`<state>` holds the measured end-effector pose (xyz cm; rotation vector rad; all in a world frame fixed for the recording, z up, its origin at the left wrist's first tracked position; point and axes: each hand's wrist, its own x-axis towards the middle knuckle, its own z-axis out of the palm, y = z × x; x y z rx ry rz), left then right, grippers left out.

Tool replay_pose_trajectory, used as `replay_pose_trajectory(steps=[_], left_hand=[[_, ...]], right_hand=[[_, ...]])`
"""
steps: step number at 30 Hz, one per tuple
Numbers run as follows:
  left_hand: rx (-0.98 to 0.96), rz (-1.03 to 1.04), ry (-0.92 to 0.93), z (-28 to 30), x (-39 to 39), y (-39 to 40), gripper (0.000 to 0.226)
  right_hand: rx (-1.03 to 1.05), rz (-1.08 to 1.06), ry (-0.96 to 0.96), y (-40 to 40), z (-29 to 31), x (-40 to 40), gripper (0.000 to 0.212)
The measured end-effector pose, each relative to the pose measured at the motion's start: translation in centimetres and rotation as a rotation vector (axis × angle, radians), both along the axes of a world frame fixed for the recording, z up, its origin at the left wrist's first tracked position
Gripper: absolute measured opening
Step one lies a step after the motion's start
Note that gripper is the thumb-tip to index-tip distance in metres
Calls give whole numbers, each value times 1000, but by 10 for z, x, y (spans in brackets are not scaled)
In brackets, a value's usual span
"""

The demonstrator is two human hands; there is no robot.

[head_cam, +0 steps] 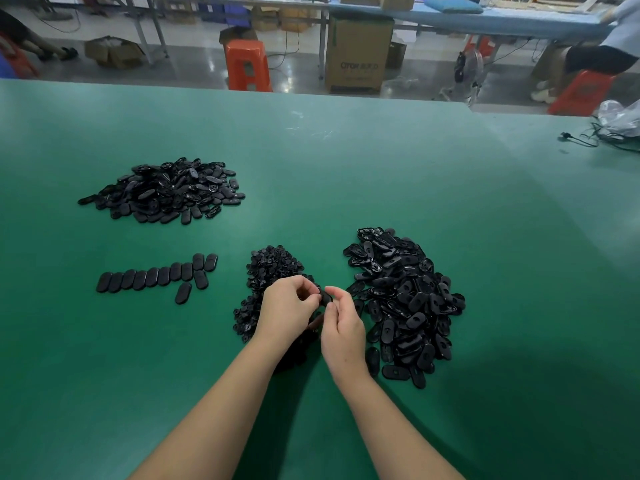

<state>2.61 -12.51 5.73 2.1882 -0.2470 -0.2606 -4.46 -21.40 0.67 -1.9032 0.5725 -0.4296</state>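
Observation:
Both my hands meet over the green table, pinching one small black oval plastic part between them. My left hand curls its fingers round the part's left side. My right hand pinches its right side with thumb and fingers. Under my left hand lies a heap of small round black pieces. A large pile of black oval shells sits just right of my right hand. A row of finished ovals lies flat to the left.
Another pile of black ovals rests at the far left. A black cable and a clear plastic bag lie at the table's far right edge. Beyond the table stand an orange stool, a cardboard box and a seated person.

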Motion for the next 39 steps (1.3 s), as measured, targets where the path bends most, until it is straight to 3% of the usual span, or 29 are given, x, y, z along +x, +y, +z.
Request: replay_pose_trajectory(steps=[11,22,39], left_hand=[[71,-33,-138,-5,-5,-1,14],[-159,-22,144,-11,1,5,8],[-127,-13,146,-15,0,3,12]], right_hand=[[91,-27,-28,-3,-1,2,17],[87,-34,-42,-2,-2,3,24],[65,-17,-11,-4,-2,3,20]])
